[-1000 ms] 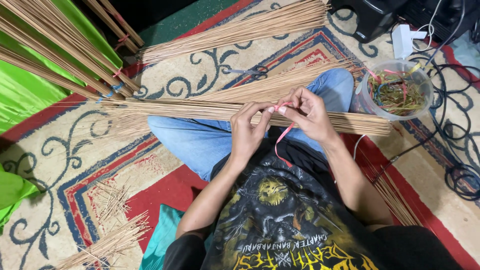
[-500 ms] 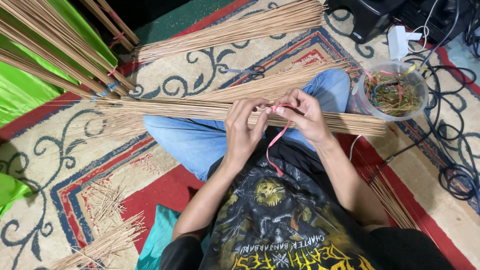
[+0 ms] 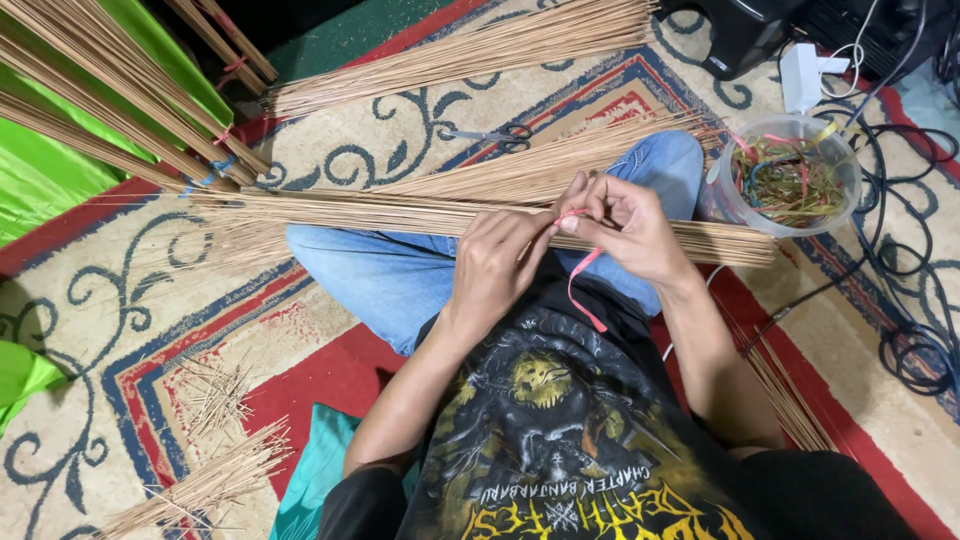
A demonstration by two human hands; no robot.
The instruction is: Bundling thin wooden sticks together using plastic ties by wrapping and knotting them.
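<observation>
Two hands meet over the bundle of thin sticks [image 3: 400,212] lying across the lap — left hand [image 3: 498,270] and right hand [image 3: 625,228] both pinch the red ribbon [image 3: 583,272]; best cinched tight, bundle compact.

Hidden: part of stick bundle [image 3: 400,213] under left hand [image 3: 497,268] and right hand [image 3: 630,225] | knot of red ribbon [image 3: 583,275] masked by fingertips | cut off: green sheet [image 3: 50,180] at left edge, cables [image 3: 915,300] at right edge | tub [image 3: 795,175] contents too tangled to tell
</observation>
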